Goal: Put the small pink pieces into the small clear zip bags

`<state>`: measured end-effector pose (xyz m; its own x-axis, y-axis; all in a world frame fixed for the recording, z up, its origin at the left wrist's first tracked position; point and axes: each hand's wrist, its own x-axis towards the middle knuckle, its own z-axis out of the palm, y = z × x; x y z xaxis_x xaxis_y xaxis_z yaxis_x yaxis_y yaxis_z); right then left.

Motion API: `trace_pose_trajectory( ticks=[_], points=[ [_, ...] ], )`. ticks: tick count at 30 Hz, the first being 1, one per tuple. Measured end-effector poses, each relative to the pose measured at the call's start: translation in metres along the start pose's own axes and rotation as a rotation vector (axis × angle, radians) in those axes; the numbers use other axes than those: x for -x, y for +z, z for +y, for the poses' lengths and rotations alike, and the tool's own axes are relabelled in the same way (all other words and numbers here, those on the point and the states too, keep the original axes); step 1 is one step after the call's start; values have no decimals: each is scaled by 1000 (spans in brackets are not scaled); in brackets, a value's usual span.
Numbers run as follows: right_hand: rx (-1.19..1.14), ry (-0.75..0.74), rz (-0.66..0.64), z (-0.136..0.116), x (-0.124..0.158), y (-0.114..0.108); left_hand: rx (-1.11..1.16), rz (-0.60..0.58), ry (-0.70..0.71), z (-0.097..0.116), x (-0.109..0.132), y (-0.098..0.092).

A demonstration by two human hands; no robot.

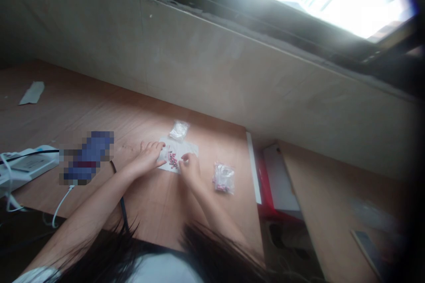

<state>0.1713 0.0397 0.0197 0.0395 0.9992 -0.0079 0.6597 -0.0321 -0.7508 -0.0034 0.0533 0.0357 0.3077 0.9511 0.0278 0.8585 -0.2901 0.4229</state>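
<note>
Pieces [173, 160], pink, lie on a sheet [184, 147] between left hand [151, 154], spread, and right hand [190, 169], its grip unclear.

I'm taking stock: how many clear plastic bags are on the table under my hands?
2: one bag beyond the white sheet, another bag with pink pieces right of your right hand. More may be hidden.

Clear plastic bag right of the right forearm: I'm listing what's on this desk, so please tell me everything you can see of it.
The clear plastic bag is small, roughly square and see-through, its film wrinkled and glinting. Small pink and dark-red pieces show in it, mostly along the edge nearest the person; they are too blurred to identify. It lies on the wooden tabletop, to the right of the right forearm, and neither hand touches it. Whether it is sealed cannot be told.
</note>
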Motion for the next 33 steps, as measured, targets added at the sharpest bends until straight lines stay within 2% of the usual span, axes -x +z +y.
trace_pose_trajectory(
  ticks=[3, 11, 16, 21, 23, 26, 29, 33],
  points=[
    [158, -56, -39, 8, 12, 1, -6, 8, -5, -1, 2, 2],
    [281, -88, -63, 6, 17, 9, -18, -32, 17, -4, 4, 10],
    [21, 0, 0, -2, 7, 4, -22, -50, 21, -2, 6, 11],
    [-265, 45, -180, -17, -5, 3, 12, -42, 26, -1, 6, 10],
    [-219, 31, -121, -16, -3, 5, 21, -38, 16, -3, 5, 9],
    [-42, -68, -10, -10, 6, 9, 13, -27, 3, -6, 5, 9],
    [66, -153, -45, -4, 17, 16, 0, -19, -26, -9, 6, 8],
    [137, -182, -60, 1, 21, 20, 20, -27, -12, -6, 10, 3]
  ],
)
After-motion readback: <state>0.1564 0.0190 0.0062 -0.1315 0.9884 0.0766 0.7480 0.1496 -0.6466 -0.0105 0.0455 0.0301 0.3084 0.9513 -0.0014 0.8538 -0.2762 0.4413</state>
